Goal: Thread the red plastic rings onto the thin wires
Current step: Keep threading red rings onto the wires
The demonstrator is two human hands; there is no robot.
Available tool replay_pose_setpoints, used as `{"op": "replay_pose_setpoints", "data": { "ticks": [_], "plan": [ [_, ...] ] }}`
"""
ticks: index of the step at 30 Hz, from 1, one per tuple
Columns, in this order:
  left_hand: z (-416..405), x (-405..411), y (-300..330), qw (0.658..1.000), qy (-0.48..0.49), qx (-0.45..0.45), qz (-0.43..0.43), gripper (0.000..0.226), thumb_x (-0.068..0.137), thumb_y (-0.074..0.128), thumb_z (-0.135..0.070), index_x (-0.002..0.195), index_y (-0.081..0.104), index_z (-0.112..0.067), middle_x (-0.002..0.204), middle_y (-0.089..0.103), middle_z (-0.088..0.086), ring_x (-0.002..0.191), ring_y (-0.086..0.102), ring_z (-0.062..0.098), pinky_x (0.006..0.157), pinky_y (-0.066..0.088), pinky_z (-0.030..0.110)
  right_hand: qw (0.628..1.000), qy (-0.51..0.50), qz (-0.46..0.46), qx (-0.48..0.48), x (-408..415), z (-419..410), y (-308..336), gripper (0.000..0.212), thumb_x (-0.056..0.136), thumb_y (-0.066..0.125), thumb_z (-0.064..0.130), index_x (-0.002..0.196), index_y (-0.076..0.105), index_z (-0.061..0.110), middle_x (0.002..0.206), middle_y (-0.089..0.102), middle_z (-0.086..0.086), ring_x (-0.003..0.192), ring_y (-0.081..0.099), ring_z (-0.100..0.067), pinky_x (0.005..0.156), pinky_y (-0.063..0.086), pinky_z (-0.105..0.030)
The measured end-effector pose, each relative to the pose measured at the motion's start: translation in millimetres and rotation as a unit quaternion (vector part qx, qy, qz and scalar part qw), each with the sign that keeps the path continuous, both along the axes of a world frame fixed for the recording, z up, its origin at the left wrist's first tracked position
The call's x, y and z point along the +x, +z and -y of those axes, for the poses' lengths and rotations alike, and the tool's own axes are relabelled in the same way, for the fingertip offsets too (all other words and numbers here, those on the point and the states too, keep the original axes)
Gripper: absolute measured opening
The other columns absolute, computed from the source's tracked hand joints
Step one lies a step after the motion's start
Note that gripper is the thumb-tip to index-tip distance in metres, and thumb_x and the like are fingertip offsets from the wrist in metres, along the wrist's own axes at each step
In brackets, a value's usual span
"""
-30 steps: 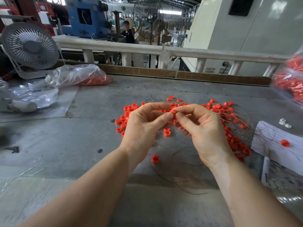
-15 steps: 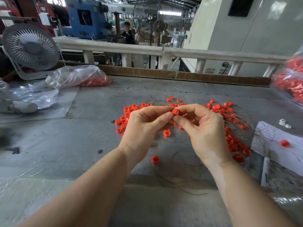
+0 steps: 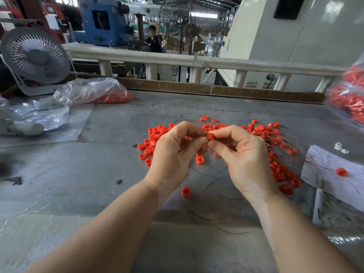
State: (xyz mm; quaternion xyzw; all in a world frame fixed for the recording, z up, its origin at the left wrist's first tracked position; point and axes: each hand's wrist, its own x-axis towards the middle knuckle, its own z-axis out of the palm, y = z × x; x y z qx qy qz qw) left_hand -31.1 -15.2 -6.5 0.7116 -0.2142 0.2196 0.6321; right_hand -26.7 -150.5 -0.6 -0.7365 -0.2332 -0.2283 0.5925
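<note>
My left hand (image 3: 173, 154) and my right hand (image 3: 242, 156) meet fingertip to fingertip above the grey table (image 3: 88, 174). Between them sits one red ring (image 3: 210, 136), pinched by the thumb and forefinger of my right hand, with my left thumb and forefinger closed right beside it; whether a wire runs through it is too fine to tell. A scatter of several red rings (image 3: 153, 142) lies behind and to the right of my hands. Thin dark wires (image 3: 214, 194) loop on the table below my wrists. One loose ring (image 3: 186, 191) lies by my left wrist.
A white desk fan (image 3: 35, 56) stands at the back left beside a clear bag of red rings (image 3: 94, 93). Another bag of rings (image 3: 348, 99) sits at the far right. White paper (image 3: 331, 174) with a single ring (image 3: 341, 172) lies at right. A railing (image 3: 197, 61) borders the table's far side.
The pinched ring has come into plain view between my fingertips, and both hands have lifted slightly. The rings and wires on the table lie as before.
</note>
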Motion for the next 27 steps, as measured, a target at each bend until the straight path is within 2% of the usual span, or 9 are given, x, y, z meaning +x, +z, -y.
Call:
{"op": "replay_pose_setpoints", "data": {
  "ticks": [4,9,12,14,17,19,21,24,27],
  "plan": [
    [0.7,-0.8,0.4,0.999,0.017,0.029,0.013,0.023,0.084,0.061,0.005,0.081,0.058,-0.018,0.071,0.06,-0.009,0.061,0.057,-0.005,0.062,0.043,0.008,1.0,0.012,0.01,-0.001,-1.4,0.8,0.8,0.024,0.076,0.07,0.003,0.078,0.065,0.026,0.065,0.066,0.013,0.06,0.059,0.0,0.063,0.047,-0.013],
    [-0.3,-0.7,1.1,0.999,0.012,0.032,0.014,0.022,0.084,0.06,0.005,0.08,0.059,-0.017,0.071,0.061,-0.01,0.064,0.058,-0.004,0.063,0.044,0.008,0.999,0.002,0.025,-0.02,-2.3,1.9,2.0,0.027,0.076,0.07,0.001,0.078,0.063,0.027,0.071,0.065,0.009,0.062,0.06,0.001,0.063,0.047,-0.012],
    [1.1,-0.2,0.7,0.999,-0.016,-0.018,-0.026,0.018,0.085,0.059,0.003,0.081,0.063,-0.015,0.067,0.066,-0.011,0.064,0.061,-0.003,0.063,0.046,0.009,0.999,-0.021,0.023,-0.016,-2.7,0.4,0.6,0.027,0.076,0.071,0.002,0.077,0.063,0.028,0.072,0.066,0.006,0.061,0.061,-0.001,0.062,0.047,-0.012],
    [0.8,1.1,-0.9,0.995,-0.036,-0.061,-0.067,0.018,0.086,0.058,0.001,0.084,0.066,-0.015,0.073,0.07,-0.009,0.069,0.066,0.004,0.066,0.049,0.013,0.998,-0.053,0.033,-0.029,-1.8,-1.1,-1.1,0.027,0.075,0.073,0.005,0.076,0.063,0.029,0.074,0.067,0.005,0.065,0.063,-0.004,0.064,0.05,-0.016],
    [-0.9,3.3,-3.2,0.982,-0.072,-0.114,-0.129,0.015,0.085,0.061,-0.002,0.087,0.07,-0.014,0.08,0.072,-0.001,0.077,0.068,0.014,0.072,0.053,0.02,0.993,-0.082,0.061,-0.056,0.3,-1.1,-2.6,0.021,0.074,0.075,0.003,0.079,0.066,0.021,0.076,0.068,0.001,0.071,0.065,-0.008,0.067,0.052,-0.019],
    [-0.9,3.4,-2.9,0.975,-0.085,-0.138,-0.152,0.009,0.076,0.068,-0.017,0.084,0.071,-0.015,0.079,0.071,0.003,0.076,0.066,0.017,0.075,0.055,0.026,0.987,-0.093,0.096,-0.087,0.4,-0.5,-3.5,0.017,0.073,0.075,0.001,0.081,0.068,0.014,0.076,0.065,0.003,0.073,0.062,-0.004,0.068,0.048,-0.012],
    [0.0,3.3,-2.9,0.972,-0.086,-0.152,-0.16,0.017,0.067,0.07,-0.025,0.08,0.07,-0.013,0.077,0.069,0.005,0.074,0.064,0.018,0.075,0.054,0.027,0.981,-0.097,0.121,-0.118,-0.8,-0.7,-4.1,0.015,0.073,0.074,-0.001,0.08,0.069,0.01,0.075,0.062,0.005,0.072,0.058,-0.001,0.066,0.042,-0.006],
    [0.0,4.8,-2.9,0.963,-0.095,-0.178,-0.177,0.018,0.065,0.069,-0.018,0.08,0.067,-0.009,0.074,0.069,0.004,0.071,0.065,0.014,0.07,0.054,0.021,0.982,-0.096,0.106,-0.126,-1.5,-1.7,-2.9,0.02,0.071,0.075,-0.003,0.082,0.069,0.013,0.077,0.063,0.005,0.072,0.059,-0.004,0.063,0.041,-0.007],
    [-0.9,6.2,-2.7,0.944,-0.112,-0.231,-0.209,0.02,0.064,0.066,-0.01,0.084,0.066,-0.006,0.074,0.07,0.003,0.069,0.067,0.012,0.069,0.056,0.02,0.993,-0.079,0.041,-0.076,-1.4,-2.5,-0.1,0.029,0.069,0.079,0.001,0.085,0.067,0.023,0.082,0.067,0.005,0.075,0.062,-0.005,0.063,0.044,-0.009]
  ]
}}
